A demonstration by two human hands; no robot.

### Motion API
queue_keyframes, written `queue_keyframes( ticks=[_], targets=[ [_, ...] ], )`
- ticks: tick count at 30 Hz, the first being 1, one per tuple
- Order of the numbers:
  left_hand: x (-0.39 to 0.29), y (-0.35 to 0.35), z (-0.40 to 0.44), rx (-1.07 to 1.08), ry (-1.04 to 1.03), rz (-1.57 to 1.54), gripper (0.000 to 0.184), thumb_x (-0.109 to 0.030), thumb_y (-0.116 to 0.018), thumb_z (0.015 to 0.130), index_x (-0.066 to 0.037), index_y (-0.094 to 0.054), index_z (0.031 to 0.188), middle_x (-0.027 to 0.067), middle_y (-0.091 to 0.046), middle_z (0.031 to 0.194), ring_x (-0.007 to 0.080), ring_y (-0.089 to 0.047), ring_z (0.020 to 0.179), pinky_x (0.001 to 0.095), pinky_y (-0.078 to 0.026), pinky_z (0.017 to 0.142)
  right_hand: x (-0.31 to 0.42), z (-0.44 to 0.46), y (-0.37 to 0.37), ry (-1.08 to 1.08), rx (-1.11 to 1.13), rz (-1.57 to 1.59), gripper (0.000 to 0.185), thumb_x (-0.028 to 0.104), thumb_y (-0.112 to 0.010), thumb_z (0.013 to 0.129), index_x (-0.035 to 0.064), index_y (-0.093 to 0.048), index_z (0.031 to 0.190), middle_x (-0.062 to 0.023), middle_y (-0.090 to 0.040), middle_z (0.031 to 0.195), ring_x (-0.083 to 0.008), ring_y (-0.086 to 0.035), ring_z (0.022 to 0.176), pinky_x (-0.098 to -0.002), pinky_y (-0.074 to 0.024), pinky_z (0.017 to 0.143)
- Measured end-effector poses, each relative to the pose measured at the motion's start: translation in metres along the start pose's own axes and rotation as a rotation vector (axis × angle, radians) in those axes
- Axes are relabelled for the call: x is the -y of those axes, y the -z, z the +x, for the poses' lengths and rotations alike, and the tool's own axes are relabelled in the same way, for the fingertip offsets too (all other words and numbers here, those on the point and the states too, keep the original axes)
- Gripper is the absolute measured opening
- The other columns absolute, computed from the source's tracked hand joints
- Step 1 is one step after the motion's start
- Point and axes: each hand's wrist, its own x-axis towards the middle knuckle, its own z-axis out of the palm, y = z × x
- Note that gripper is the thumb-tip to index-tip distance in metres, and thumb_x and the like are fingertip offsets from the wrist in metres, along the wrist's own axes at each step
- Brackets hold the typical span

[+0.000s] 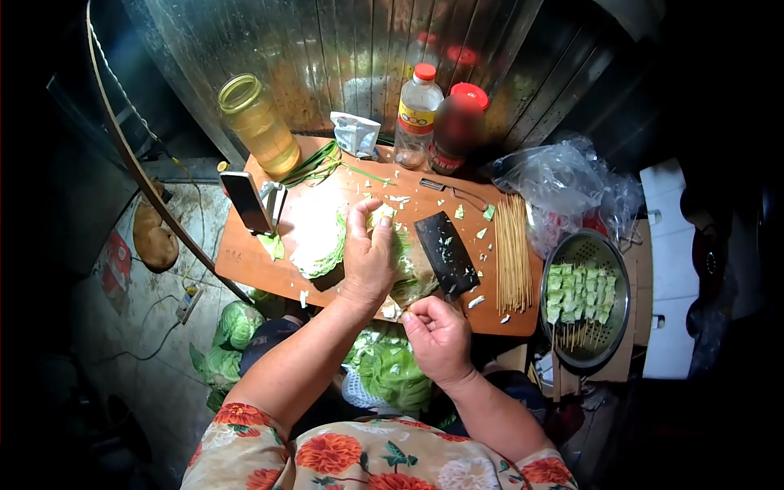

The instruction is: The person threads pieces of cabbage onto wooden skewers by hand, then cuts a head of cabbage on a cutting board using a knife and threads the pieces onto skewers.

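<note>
My left hand (pixel 370 251) is closed around a small piece of cabbage (pixel 380 214) at the middle of the wooden table (pixel 237 263). At the table's front edge my right hand (pixel 438 335) is pinched, its fingertips on the end of a thin skewer whose length is mostly hidden. Half a cut cabbage (pixel 317 245) lies left of my left hand. Between and behind my hands sits more leafy cabbage (pixel 412 273). A dark cleaver blade (pixel 446 253), dotted with scraps, lies to the right, beside a row of bare skewers (pixel 514 257).
A colander (pixel 618 331) at the right holds skewered cabbage (pixel 581 294). Behind stand a jar (pixel 260 126), a bottle (pixel 416 118) and a red-lidded container (pixel 459 131). A phone (pixel 247 202) stands at the left. Cabbages (pixel 238 325) lie below left; plastic bags (pixel 567 192) sit back right.
</note>
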Motion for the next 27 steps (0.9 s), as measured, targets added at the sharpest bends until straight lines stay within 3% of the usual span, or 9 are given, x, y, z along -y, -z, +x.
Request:
queue_keyframes(
  ticks=[7, 9, 11, 18, 20, 24, 25, 27],
  targets=[
    [0.002, 0.002, -0.002, -0.005, 0.021, -0.009, 0.028, -0.010, -0.047, 0.097, -0.002, -0.044, 0.124, 0.0046, -0.048, 0.111, 0.0102, -0.043, 0.095, 0.0245, -0.038, 0.087, -0.005, 0.001, -0.007, -0.011, -0.034, 0.016, 0.008, 0.005, -0.066, 0.081, 0.0019, -0.059, 0.079, -0.0067, -0.056, 0.066, -0.0141, -0.054, 0.058, -0.0276, -0.0451, 0.056],
    [-0.002, 0.000, -0.003, -0.017, -0.020, 0.035, 0.027, -0.011, -0.047, 0.097, -0.003, -0.045, 0.124, 0.0027, -0.048, 0.105, 0.0085, -0.043, 0.089, 0.0234, -0.039, 0.081, -0.007, 0.001, -0.009, -0.010, -0.043, 0.006, 0.008, 0.005, -0.066, 0.081, 0.0020, -0.059, 0.079, -0.0066, -0.056, 0.066, -0.0139, -0.054, 0.058, -0.0276, -0.0451, 0.056],
    [0.002, 0.001, -0.002, -0.010, 0.003, 0.006, 0.027, -0.011, -0.047, 0.097, -0.003, -0.045, 0.123, 0.0018, -0.048, 0.102, 0.0078, -0.042, 0.087, 0.0230, -0.039, 0.078, -0.011, 0.001, -0.011, 0.050, -0.046, -0.044, 0.006, 0.000, -0.063, 0.085, 0.0006, -0.058, 0.081, 0.0023, -0.053, 0.067, -0.0028, -0.046, 0.059, -0.0194, -0.0400, 0.054],
    [-0.005, 0.002, -0.005, 0.011, 0.082, -0.049, 0.028, -0.011, -0.048, 0.097, -0.003, -0.044, 0.124, 0.0008, -0.048, 0.098, 0.0071, -0.042, 0.083, 0.0228, -0.040, 0.075, -0.012, 0.000, -0.013, 0.000, -0.036, 0.048, 0.005, 0.000, -0.062, 0.086, 0.0004, -0.058, 0.082, 0.0025, -0.053, 0.068, -0.0028, -0.046, 0.061, -0.0190, -0.0398, 0.055],
    [0.004, 0.002, -0.003, 0.014, 0.072, -0.050, 0.029, -0.011, -0.049, 0.097, -0.004, -0.044, 0.124, 0.0011, -0.048, 0.099, 0.0074, -0.043, 0.083, 0.0228, -0.040, 0.074, -0.014, 0.003, -0.014, -0.021, -0.070, -0.038, 0.005, 0.007, -0.063, 0.079, 0.0033, -0.060, 0.079, -0.0116, -0.062, 0.072, -0.0249, -0.061, 0.063, -0.0345, -0.0491, 0.059],
    [0.002, 0.002, 0.005, 0.012, 0.048, -0.185, 0.036, -0.010, -0.054, 0.095, -0.005, -0.042, 0.128, 0.0023, -0.049, 0.103, 0.0088, -0.047, 0.089, 0.0234, -0.042, 0.074, -0.006, 0.015, -0.005, 0.027, -0.047, 0.009, 0.006, 0.007, -0.064, 0.079, 0.0035, -0.060, 0.078, -0.0107, -0.060, 0.069, -0.0228, -0.060, 0.061, -0.0333, -0.0484, 0.057],
    [-0.003, 0.003, 0.004, 0.028, 0.073, -0.297, 0.049, -0.012, -0.061, 0.090, -0.003, -0.038, 0.133, 0.0082, -0.046, 0.121, 0.0128, -0.047, 0.102, 0.0256, -0.043, 0.084, 0.002, 0.015, -0.001, 0.047, -0.063, -0.049, 0.006, 0.007, -0.065, 0.079, 0.0039, -0.060, 0.079, -0.0107, -0.060, 0.070, -0.0228, -0.059, 0.060, -0.0334, -0.0482, 0.056],
    [-0.016, 0.010, -0.001, 0.097, 0.170, -0.340, 0.055, -0.013, -0.063, 0.088, -0.003, -0.035, 0.135, 0.0090, -0.046, 0.123, 0.0125, -0.048, 0.103, 0.0248, -0.043, 0.082, 0.005, 0.015, 0.004, 0.067, -0.085, -0.112, 0.007, 0.007, -0.066, 0.079, 0.0043, -0.060, 0.080, -0.0108, -0.059, 0.070, -0.0228, -0.059, 0.060, -0.0334, -0.0480, 0.056]
  ],
)
